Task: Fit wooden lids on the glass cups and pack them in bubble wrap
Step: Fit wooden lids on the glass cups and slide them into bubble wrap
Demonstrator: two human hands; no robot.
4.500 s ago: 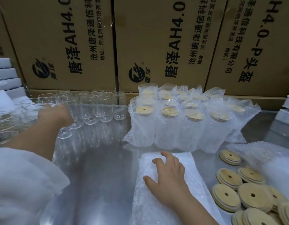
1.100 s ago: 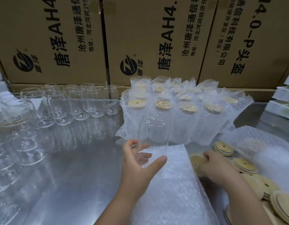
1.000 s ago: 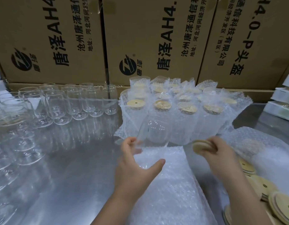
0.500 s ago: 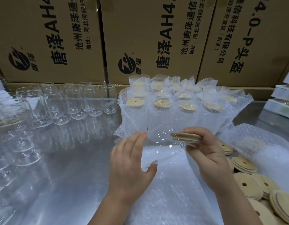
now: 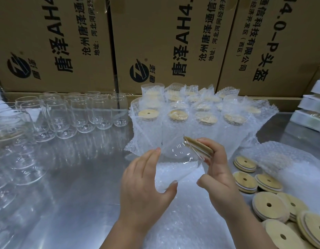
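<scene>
My left hand [image 5: 144, 187] grips a clear glass cup [image 5: 175, 162], tilted with its mouth up and to the right, above a stack of bubble wrap bags [image 5: 188, 218]. My right hand [image 5: 218, 169] holds a round wooden lid [image 5: 197, 146] against the cup's mouth. Several bare glass cups [image 5: 80, 114] stand at the back left. Several lidded cups in bubble wrap [image 5: 191, 119] stand behind my hands. Loose wooden lids [image 5: 268, 203] lie on the right.
Big cardboard boxes [image 5: 164, 42] wall off the back of the steel table [image 5: 74, 186]. More glasses [image 5: 10, 150] crowd the left edge. A heap of bubble wrap [image 5: 285, 164] lies at the right, with white packs [image 5: 311, 112] behind it.
My left hand fetched a glass from the left and brought it over the bubble wrap. My right hand picked up a lid and moved it onto the cup's mouth, which has tilted rightward.
</scene>
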